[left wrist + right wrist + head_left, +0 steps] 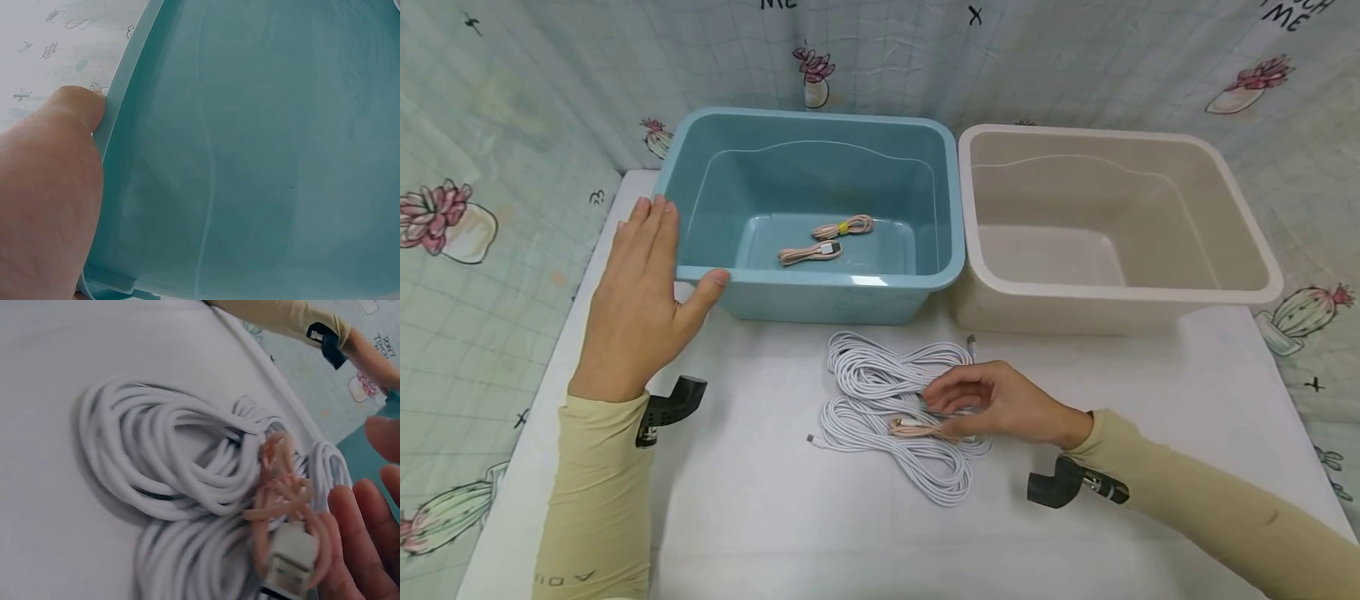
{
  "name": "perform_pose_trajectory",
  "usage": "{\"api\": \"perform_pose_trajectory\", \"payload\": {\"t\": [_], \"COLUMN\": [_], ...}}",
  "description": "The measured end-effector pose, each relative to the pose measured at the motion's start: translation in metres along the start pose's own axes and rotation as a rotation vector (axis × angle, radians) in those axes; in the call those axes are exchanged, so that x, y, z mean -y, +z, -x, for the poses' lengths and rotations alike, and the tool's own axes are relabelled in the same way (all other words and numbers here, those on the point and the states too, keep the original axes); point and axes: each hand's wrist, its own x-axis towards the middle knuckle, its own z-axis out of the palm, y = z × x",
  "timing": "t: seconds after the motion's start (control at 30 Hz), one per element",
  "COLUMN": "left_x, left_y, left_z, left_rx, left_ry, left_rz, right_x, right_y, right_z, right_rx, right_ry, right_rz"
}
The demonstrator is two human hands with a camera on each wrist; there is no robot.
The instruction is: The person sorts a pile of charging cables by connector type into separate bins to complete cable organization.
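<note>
My left hand (636,304) rests with straight fingers on the left front corner of a blue plastic bin (820,297). The left wrist view shows part of that hand (53,200) against the bin's rim (119,94). My right hand (992,402) hovers low over bundled white cables (876,371), its fingers relaxed and the thumb apart from them. Beside its fingers (365,534) lies a small pink USB cable (281,494), coiled, on top of the white ones (169,450). Whether the fingers touch it I cannot tell.
Two pink coiled cables (811,252) lie on the blue bin's floor, one with a yellow tie. A beige bin (1075,312) stands to its right, nearly touching. Everything stands on a white-covered table (760,517), with a cactus-print cloth (895,67) behind.
</note>
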Motion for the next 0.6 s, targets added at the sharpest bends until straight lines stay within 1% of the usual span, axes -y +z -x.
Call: {"api": "perform_pose_trajectory", "payload": {"t": [0.13,0.23,0.43,0.6], "left_x": [0.000,0.000,0.001,0.001], "left_y": [0.000,0.000,0.002,0.002], "left_z": [0.000,0.000,0.000,0.000], "left_rx": [0.004,0.003,-0.012,-0.016], "left_ry": [-0.006,-0.009,0.000,-0.003], "left_rz": [0.004,0.008,0.013,0.017], "right_x": [-0.008,-0.012,-0.018,-0.021], "right_y": [0.003,0.006,0.008,0.007], "right_z": [0.001,0.002,0.005,0.005], "right_rx": [-0.037,-0.049,-0.050,-0.040], "right_ry": [0.011,0.012,0.015,0.049], "right_rz": [0.003,-0.002,-0.038,-0.060]}}
